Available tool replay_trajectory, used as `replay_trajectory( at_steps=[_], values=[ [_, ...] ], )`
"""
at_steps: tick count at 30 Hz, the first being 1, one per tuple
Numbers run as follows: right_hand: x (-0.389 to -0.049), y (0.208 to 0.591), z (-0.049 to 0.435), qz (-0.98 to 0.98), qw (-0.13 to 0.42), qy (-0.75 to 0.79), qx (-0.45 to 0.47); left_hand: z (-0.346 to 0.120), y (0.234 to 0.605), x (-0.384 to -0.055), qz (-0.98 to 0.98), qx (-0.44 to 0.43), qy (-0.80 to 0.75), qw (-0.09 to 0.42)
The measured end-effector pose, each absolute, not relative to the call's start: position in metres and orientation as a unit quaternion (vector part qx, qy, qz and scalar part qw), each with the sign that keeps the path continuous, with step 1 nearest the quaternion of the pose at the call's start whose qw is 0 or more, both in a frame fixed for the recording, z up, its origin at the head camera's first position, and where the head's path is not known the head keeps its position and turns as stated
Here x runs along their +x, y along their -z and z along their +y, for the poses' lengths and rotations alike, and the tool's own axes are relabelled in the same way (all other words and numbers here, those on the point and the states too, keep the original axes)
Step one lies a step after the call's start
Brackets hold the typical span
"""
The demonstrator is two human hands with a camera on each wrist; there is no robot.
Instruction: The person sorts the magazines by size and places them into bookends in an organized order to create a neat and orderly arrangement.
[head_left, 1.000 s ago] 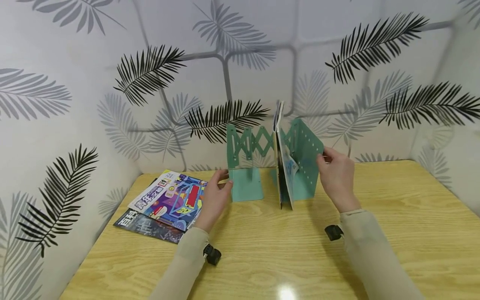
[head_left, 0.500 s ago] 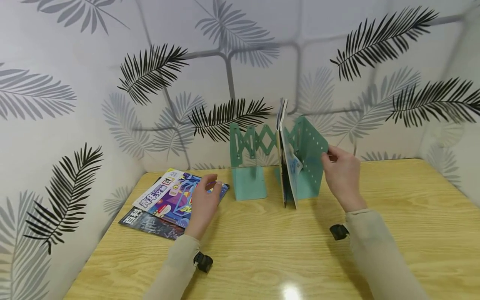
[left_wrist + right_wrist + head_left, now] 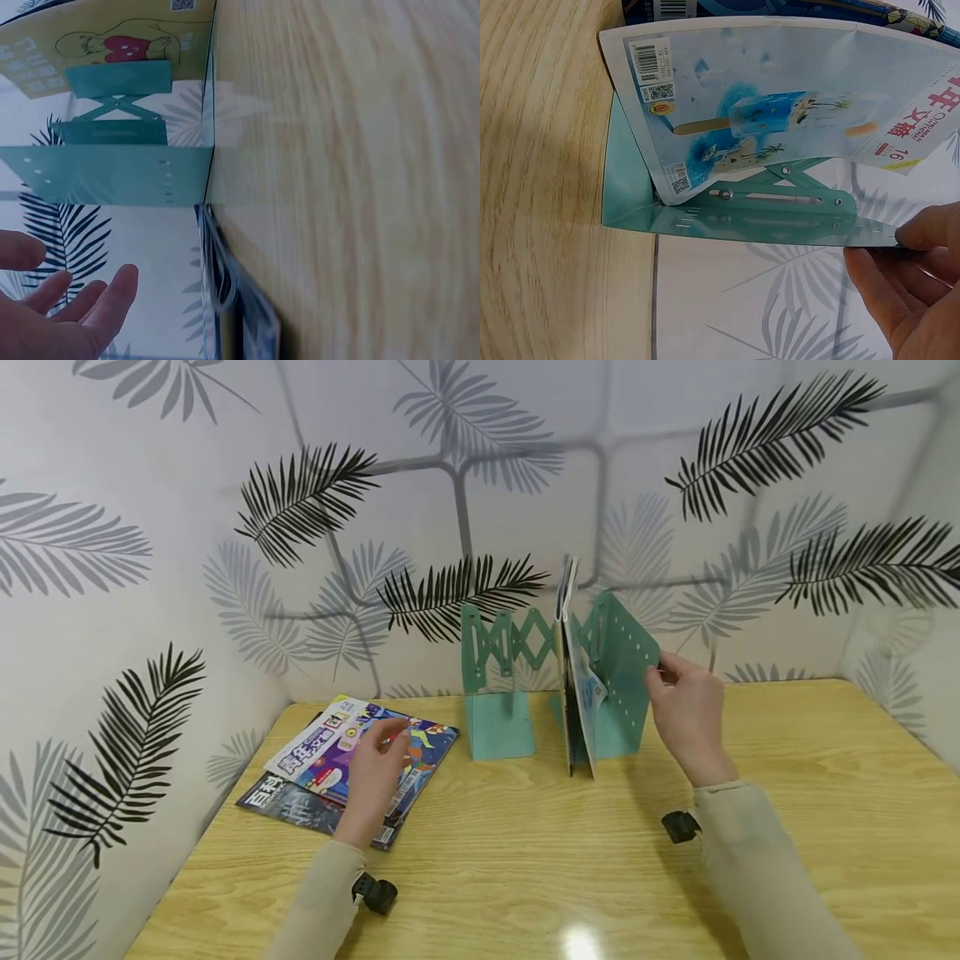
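Note:
A teal expandable metal bookend (image 3: 501, 728) with a scissor lattice stands near the wall. My right hand (image 3: 690, 714) pinches the front edge of its perforated right end plate, thumb inside and fingers outside in the right wrist view. Several magazines (image 3: 579, 697) stand upright inside; the rightmost, with a pale blue popsicle cover (image 3: 765, 97), leans and bows toward that plate. My left hand (image 3: 372, 781) holds nothing, over the pile of flat magazines (image 3: 427, 747) left of the bookend. In the left wrist view its fingers (image 3: 112, 304) are spread loosely.
A dark magazine (image 3: 288, 806) lies partly under the purple one on the wooden table (image 3: 510, 860). A patterned wall (image 3: 510, 510) rises right behind the bookend, and another wall (image 3: 90, 652) borders the table's left side.
My left hand has left the bookend's left end plate and moved left and toward me, over the flat magazines. My right hand keeps its grip on the right plate.

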State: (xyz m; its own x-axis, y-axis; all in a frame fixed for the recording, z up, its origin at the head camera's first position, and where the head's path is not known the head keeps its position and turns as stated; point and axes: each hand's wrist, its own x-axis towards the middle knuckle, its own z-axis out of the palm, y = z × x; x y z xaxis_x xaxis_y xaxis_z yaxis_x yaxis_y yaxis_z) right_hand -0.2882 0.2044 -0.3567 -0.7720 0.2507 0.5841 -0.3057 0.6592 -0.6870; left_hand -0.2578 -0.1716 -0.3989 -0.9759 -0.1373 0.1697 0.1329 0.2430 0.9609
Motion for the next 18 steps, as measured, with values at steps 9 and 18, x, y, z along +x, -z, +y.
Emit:
replay_trajectory(
  at_steps=[9,18],
  values=[
    [-0.288,0.357,0.205,-0.848,0.345,-0.403,0.016,-0.2,0.393,-0.247,-0.798,0.036,0.591,0.113],
    [-0.289,0.359,0.204,-0.849,0.344,-0.401,0.015,-0.232,0.389,-0.24,-0.763,0.092,0.63,0.11]
  ],
)
